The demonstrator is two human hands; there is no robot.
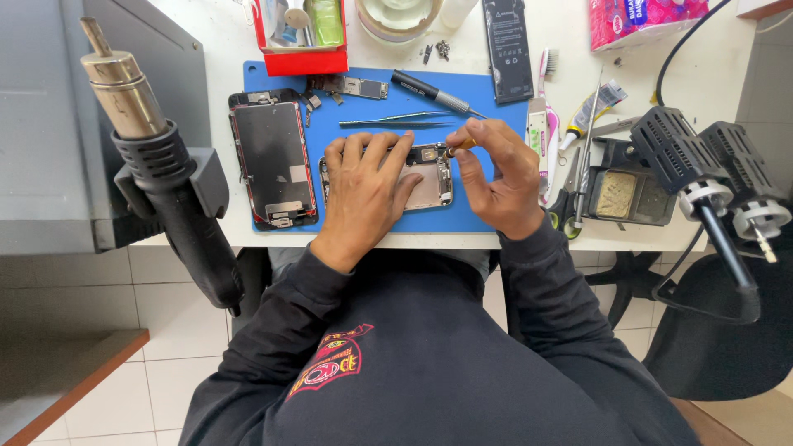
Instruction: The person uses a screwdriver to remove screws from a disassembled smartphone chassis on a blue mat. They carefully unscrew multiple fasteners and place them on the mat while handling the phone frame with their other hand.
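A person in a dark long-sleeved top leans over a white desk (206, 33), seen from above. The left hand (363, 194) lies flat, fingers spread and together, pressing down on an opened phone body (429, 177) that rests on a blue work mat (363, 111). The phone's long axis runs left to right, straight out from under the left palm toward the right hand (496, 177). That right hand is pinched shut on a small screwdriver (457, 147) with an orange grip, its tip touching the phone's upper right corner, just beside the left fingertips; the right hand is the nearer one to that spot. Beyond both hands, farther up the mat, lie thin tweezers (396, 122) and a black precision screwdriver (434, 92), each lying roughly parallel to the phone. To the left of the left hand, close but apart, lies a detached screen panel (274, 161), face down, its long axis pointing away from the person. To the right of the right hand sit a toothbrush (541, 107), scissors (566, 206) and a soldering stand (702, 165). A hot-air gun (165, 182) hangs well off to the left. Nothing lies between the hands and the phone.
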